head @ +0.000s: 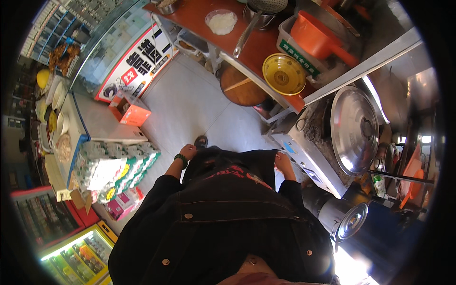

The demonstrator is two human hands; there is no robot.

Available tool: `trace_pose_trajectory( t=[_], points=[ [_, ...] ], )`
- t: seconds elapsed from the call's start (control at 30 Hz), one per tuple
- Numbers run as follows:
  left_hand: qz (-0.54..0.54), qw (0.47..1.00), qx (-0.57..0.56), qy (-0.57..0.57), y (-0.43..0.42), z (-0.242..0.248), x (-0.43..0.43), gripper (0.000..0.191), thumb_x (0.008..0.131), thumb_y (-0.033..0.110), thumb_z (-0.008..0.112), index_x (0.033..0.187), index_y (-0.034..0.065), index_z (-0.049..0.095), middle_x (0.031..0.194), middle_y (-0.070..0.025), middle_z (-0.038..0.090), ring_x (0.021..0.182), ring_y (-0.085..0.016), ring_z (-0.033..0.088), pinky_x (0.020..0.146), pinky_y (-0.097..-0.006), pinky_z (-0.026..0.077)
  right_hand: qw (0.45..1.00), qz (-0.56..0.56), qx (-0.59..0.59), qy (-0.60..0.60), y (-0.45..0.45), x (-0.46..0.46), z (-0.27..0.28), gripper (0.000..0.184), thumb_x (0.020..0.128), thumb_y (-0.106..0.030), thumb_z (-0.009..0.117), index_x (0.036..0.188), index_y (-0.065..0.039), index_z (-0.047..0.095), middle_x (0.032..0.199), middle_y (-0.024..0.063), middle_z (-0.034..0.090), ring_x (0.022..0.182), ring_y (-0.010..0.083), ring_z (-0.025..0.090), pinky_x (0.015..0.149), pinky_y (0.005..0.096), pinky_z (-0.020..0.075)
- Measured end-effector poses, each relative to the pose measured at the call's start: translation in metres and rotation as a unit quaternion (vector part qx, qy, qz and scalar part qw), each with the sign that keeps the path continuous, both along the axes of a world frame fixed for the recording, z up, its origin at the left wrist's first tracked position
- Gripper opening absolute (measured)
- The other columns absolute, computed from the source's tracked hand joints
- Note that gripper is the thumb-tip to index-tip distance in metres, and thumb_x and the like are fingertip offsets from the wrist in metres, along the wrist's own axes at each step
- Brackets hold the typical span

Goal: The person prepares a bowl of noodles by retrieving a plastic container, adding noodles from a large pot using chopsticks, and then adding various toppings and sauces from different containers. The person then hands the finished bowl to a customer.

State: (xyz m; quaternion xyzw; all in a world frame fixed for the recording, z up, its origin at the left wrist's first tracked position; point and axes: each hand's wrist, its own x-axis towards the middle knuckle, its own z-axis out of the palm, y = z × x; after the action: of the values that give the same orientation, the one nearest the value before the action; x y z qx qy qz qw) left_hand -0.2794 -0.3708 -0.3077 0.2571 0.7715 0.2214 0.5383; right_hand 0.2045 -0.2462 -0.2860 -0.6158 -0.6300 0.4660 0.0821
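A black apron (pixel 228 174) with red printing hangs over my front, its lower part spread between both hands. My left hand (pixel 188 152), with a green bead bracelet (pixel 181 160) at the wrist, pinches one side edge. On the opposite edge my right hand (pixel 281 161) grips the cloth, its fingers partly hidden behind it. A dark shoe (pixel 201 141) shows on the grey tiled floor (pixel 185 92) just beyond the left hand.
Ahead is a red-brown table (pixel 194 21) with a yellow bowl (pixel 284 74), a perforated ladle (pixel 245 34) and an orange dipper (pixel 313 35). At right stands a stove with a large metal lid (pixel 355 130). Shrink-wrapped bottles (pixel 117 169) and an orange carton (pixel 133 112) stand left.
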Motion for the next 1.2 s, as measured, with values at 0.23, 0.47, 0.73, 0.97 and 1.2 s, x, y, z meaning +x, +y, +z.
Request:
trace_pose_trajectory(
  t=[0.23, 0.47, 0.73, 0.97, 1.2],
  points=[
    [0.001, 0.938, 0.332, -0.104, 0.247, 0.093, -0.072, 0.020, 0.095, 0.021, 0.050, 0.097, 0.0071, 0.065, 0.080, -0.0048, 0.066, 0.069, -0.014, 0.061, 0.061, -0.0270, 0.050, 0.980, -0.171, 0.006, 0.104, 0.046, -0.093, 0.104, 0.027, 0.094, -0.023, 0.050, 0.112, -0.007, 0.063, 0.078, 0.0064, 0.066, 0.053, 0.0096, 0.056, 0.043, 0.0233, 0.0434],
    [0.044, 0.933, 0.332, -0.130, 0.484, 0.189, -0.105, 0.046, 0.090, 0.044, 0.059, 0.115, 0.0050, 0.053, 0.105, -0.0108, 0.060, 0.080, -0.017, 0.063, 0.069, -0.0307, 0.054, 0.943, -0.291, -0.003, 0.162, 0.052, -0.194, 0.140, 0.025, 0.093, -0.018, 0.052, 0.111, -0.003, 0.062, 0.078, 0.0068, 0.067, 0.056, 0.0109, 0.059, 0.045, 0.0253, 0.0451],
    [-0.006, 0.951, 0.155, -0.266, 0.551, 0.166, -0.131, 0.045, 0.078, 0.024, 0.070, 0.113, 0.0051, 0.050, 0.113, -0.0167, 0.054, 0.088, -0.034, 0.064, 0.079, -0.0454, 0.055, 0.928, -0.341, 0.066, 0.138, 0.072, -0.258, 0.205, 0.026, 0.093, -0.016, 0.052, 0.114, -0.004, 0.061, 0.080, 0.0064, 0.066, 0.060, 0.0099, 0.058, 0.049, 0.0228, 0.0448],
    [-0.042, 0.949, 0.162, -0.268, 0.563, 0.168, -0.128, 0.026, 0.077, 0.022, 0.066, 0.094, 0.0097, 0.051, 0.097, -0.0098, 0.058, 0.078, -0.029, 0.065, 0.073, -0.0456, 0.055, 0.898, -0.374, 0.207, 0.103, 0.147, -0.261, 0.296, 0.024, 0.095, -0.022, 0.052, 0.110, -0.006, 0.063, 0.074, -0.0009, 0.062, 0.058, 0.0047, 0.053, 0.047, 0.0191, 0.0389],
    [0.006, 0.871, 0.174, -0.460, 0.505, 0.187, -0.176, 0.021, 0.087, 0.020, 0.060, 0.097, 0.0055, 0.050, 0.092, -0.0087, 0.055, 0.068, -0.028, 0.066, 0.065, -0.0419, 0.058, 0.927, -0.179, 0.330, 0.006, 0.284, -0.330, 0.291, 0.041, 0.088, -0.019, 0.061, 0.123, 0.002, 0.054, 0.081, 0.0068, 0.063, 0.063, 0.0132, 0.061, 0.055, 0.0266, 0.0489]
  ],
)
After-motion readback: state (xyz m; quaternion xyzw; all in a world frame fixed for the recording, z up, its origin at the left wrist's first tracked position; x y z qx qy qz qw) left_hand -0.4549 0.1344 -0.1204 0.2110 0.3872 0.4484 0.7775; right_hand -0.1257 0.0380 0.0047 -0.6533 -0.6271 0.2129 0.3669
